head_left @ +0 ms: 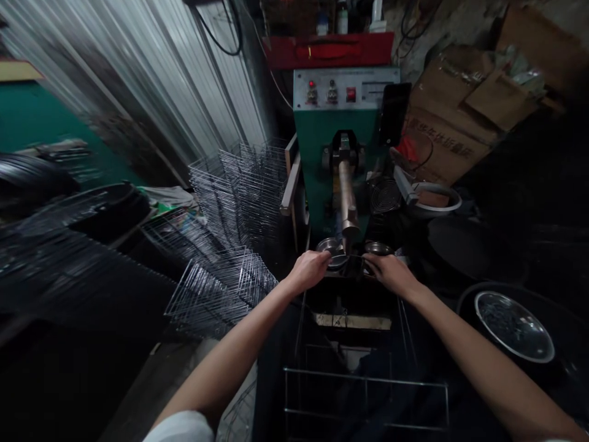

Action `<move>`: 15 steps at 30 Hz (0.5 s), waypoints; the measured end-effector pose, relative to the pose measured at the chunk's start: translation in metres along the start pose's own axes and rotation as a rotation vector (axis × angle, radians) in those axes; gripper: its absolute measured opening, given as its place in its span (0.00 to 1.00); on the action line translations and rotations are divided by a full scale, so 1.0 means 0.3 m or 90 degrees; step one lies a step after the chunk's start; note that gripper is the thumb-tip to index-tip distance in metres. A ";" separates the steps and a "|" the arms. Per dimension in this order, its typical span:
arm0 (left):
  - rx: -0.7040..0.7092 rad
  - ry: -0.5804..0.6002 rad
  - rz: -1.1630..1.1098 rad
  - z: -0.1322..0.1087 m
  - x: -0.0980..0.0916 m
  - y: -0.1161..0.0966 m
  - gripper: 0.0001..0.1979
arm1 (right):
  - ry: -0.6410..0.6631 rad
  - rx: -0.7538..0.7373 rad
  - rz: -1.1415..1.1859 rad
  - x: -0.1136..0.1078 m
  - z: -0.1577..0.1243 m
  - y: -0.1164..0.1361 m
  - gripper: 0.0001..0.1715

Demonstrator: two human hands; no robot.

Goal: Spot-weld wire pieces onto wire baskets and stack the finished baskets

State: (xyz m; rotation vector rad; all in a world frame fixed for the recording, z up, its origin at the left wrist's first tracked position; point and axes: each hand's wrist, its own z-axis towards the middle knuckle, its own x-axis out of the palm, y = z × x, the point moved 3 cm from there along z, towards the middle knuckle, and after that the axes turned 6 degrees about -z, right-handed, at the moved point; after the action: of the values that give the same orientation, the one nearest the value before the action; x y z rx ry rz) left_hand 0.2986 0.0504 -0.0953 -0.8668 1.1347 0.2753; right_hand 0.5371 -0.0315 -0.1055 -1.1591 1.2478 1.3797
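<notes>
Pinching the far end of a wire frame (pixel 366 379), the left hand (pixel 311 270) and right hand (pixel 391 273), set apart, held it near the metal arm (pixel 347 196), seemingly mid-work, with stacked wire racks (pixel 246 202) either done or waiting.

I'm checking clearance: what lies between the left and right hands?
Head view: a thin wire, the metal arm's lower tip and a shiny round piece show between the left hand and right hand.

Dim light, a corrugated metal wall (pixel 170 73) (grimy low down), a rough wall (pixel 453 27) farther right, grey floor (pixel 150 383).
</notes>
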 end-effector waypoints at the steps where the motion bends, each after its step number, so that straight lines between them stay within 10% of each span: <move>1: -0.002 0.000 -0.005 0.003 0.001 0.000 0.13 | 0.003 0.000 0.007 -0.004 0.004 -0.003 0.19; 15: -0.037 0.006 -0.048 0.009 -0.017 -0.018 0.12 | -0.022 -0.066 0.049 -0.034 0.041 -0.012 0.13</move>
State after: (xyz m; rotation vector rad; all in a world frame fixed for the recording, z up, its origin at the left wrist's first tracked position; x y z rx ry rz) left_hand 0.3014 0.0500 -0.0881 -0.9615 1.1052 0.2438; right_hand 0.5411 -0.0193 -0.0952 -1.1625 1.2190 1.5312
